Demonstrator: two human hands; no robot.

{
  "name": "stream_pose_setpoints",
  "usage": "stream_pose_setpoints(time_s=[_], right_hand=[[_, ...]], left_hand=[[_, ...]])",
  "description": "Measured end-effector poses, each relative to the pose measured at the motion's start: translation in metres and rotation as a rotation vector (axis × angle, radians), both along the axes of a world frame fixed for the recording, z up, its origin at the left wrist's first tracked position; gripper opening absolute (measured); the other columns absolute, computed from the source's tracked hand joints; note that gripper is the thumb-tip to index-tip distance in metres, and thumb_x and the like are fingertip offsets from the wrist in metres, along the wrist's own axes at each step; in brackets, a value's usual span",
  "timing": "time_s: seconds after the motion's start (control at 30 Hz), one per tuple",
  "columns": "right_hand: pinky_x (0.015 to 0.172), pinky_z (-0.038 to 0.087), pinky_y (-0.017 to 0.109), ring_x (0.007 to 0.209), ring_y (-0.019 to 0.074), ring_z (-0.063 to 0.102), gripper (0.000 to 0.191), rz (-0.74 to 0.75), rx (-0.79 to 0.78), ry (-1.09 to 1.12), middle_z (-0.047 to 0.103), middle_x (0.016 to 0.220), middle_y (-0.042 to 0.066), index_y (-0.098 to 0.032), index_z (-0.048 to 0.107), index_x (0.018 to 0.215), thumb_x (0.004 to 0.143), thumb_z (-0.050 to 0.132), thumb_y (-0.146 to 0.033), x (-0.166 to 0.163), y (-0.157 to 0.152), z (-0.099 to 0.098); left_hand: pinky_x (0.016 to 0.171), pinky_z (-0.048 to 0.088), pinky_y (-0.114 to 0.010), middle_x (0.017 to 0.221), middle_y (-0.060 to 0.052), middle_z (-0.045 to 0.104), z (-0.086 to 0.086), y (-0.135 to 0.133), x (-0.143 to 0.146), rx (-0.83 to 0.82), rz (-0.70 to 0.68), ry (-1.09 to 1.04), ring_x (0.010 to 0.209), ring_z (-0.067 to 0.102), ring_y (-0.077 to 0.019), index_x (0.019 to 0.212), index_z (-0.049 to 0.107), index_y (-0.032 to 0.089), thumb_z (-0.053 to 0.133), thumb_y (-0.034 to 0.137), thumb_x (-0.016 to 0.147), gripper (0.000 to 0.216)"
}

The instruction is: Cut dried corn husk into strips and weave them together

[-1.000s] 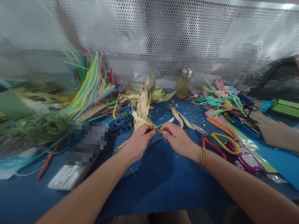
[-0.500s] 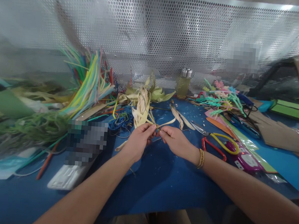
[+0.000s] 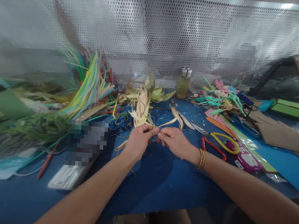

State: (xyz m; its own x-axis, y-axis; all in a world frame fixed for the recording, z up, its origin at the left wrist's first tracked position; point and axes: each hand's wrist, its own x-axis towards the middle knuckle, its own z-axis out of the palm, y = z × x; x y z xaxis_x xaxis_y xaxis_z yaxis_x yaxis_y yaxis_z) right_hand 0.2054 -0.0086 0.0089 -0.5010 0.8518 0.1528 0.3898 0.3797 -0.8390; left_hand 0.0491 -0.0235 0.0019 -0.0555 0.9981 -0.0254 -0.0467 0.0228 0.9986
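Note:
Near the middle of the blue table, my left hand (image 3: 138,141) is closed in a pinch on the lower end of dry corn husk (image 3: 142,108). The pale, papery leaves of the husk stand up beyond my knuckles. My right hand (image 3: 174,142), wearing a gold bracelet (image 3: 201,158), also pinches, its fingertips almost touching my left thumb. A narrow husk strip (image 3: 170,122) runs to the spot where both hands meet. The fingers cover the exact point held. Scissors (image 3: 218,142) with one yellow and one red handle lie open right of my right hand.
Behind the husk stand more husk leaves (image 3: 163,95) and a lidded bottle (image 3: 184,83). At left are colourful pipe cleaners (image 3: 86,85), green cord (image 3: 43,127) and blue string (image 3: 124,122). A magenta device (image 3: 247,160) and coloured paper (image 3: 288,166) lie right. A perforated metal panel (image 3: 170,26) closes the back.
My fingertips have shifted slightly where they meet, the left thumb reaching a little further right. The husk leaves above my left hand have spread to the left.

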Motion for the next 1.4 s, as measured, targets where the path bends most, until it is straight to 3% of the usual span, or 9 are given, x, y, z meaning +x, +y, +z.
stream_pose_setpoints(time_s=[0.3, 0.53, 0.67, 0.83, 1.0, 1.13, 1.27, 1.4], right_hand=[[0.057, 0.037, 0.022, 0.056, 0.0097, 0.051, 0.027, 0.060, 0.070, -0.025, 0.056, 0.058, -0.003, -0.016, 0.062, 0.072, 0.093, 0.046, -0.023, -0.002, -0.002, -0.002], [0.061, 0.039, 0.024, 0.063, 0.0112, 0.058, 0.028, -0.051, 0.132, -0.010, 0.064, 0.067, 0.000, -0.017, 0.061, 0.070, 0.093, 0.047, -0.024, 0.000, 0.001, -0.004], [0.062, 0.039, 0.025, 0.064, 0.0123, 0.059, 0.027, -0.079, 0.203, -0.041, 0.067, 0.069, 0.000, -0.017, 0.063, 0.071, 0.092, 0.049, -0.027, 0.003, 0.001, -0.002], [0.063, 0.039, 0.026, 0.067, 0.0139, 0.058, 0.033, -0.104, 0.377, -0.107, 0.066, 0.069, 0.002, -0.018, 0.064, 0.073, 0.095, 0.044, -0.031, 0.006, 0.000, 0.001], [0.084, 0.045, 0.033, 0.092, 0.0192, 0.062, 0.025, -0.111, 0.666, -0.150, 0.071, 0.098, 0.006, -0.020, 0.067, 0.103, 0.091, 0.045, -0.018, 0.014, 0.006, 0.005], [0.095, 0.040, 0.041, 0.104, 0.0242, 0.054, 0.026, -0.129, 0.890, -0.254, 0.065, 0.109, 0.008, -0.022, 0.066, 0.110, 0.089, 0.050, -0.018, 0.018, 0.007, 0.011], [0.099, 0.032, 0.045, 0.114, 0.0267, 0.046, 0.024, -0.184, 0.978, -0.297, 0.062, 0.120, 0.004, -0.029, 0.066, 0.110, 0.089, 0.056, -0.024, 0.020, 0.005, 0.012], [0.096, 0.031, 0.043, 0.108, 0.0244, 0.048, 0.019, -0.158, 1.014, -0.301, 0.067, 0.110, 0.001, -0.033, 0.068, 0.105, 0.092, 0.055, -0.030, 0.021, 0.005, 0.011]], left_hand=[[0.050, 0.034, -0.023, 0.056, 0.001, 0.056, -0.002, 0.005, -0.007, -0.014, -0.024, -0.022, 0.052, 0.049, -0.0105, 0.061, 0.061, 0.016, 0.082, 0.044, 0.060, 0.035], [0.052, 0.034, -0.021, 0.068, -0.001, 0.060, 0.007, 0.004, -0.009, 0.013, -0.173, -0.123, 0.062, 0.049, -0.0097, 0.072, 0.069, 0.015, 0.078, 0.034, 0.067, 0.021], [0.055, 0.038, -0.020, 0.074, -0.002, 0.062, 0.009, 0.003, -0.007, -0.010, -0.136, -0.267, 0.069, 0.054, -0.0116, 0.074, 0.070, 0.016, 0.079, 0.027, 0.063, 0.018], [0.053, 0.037, -0.020, 0.071, -0.001, 0.062, 0.008, 0.004, -0.007, -0.072, -0.067, -0.375, 0.066, 0.054, -0.0106, 0.078, 0.070, 0.016, 0.081, 0.031, 0.063, 0.024], [0.051, 0.035, -0.019, 0.067, 0.000, 0.058, 0.010, 0.004, -0.007, -0.064, -0.042, -0.373, 0.062, 0.050, -0.0093, 0.076, 0.069, 0.014, 0.081, 0.030, 0.063, 0.023], [0.049, 0.033, -0.018, 0.064, 0.001, 0.055, 0.012, 0.001, -0.005, -0.050, -0.092, -0.407, 0.060, 0.047, -0.0078, 0.070, 0.066, 0.014, 0.081, 0.026, 0.063, 0.021], [0.050, 0.034, -0.017, 0.065, 0.001, 0.054, 0.012, -0.001, -0.003, -0.036, -0.133, -0.421, 0.061, 0.047, -0.0075, 0.069, 0.064, 0.014, 0.080, 0.025, 0.064, 0.019], [0.051, 0.034, -0.017, 0.066, 0.000, 0.054, 0.011, -0.002, -0.003, -0.023, -0.145, -0.399, 0.062, 0.047, -0.0078, 0.072, 0.066, 0.015, 0.079, 0.025, 0.067, 0.017]])
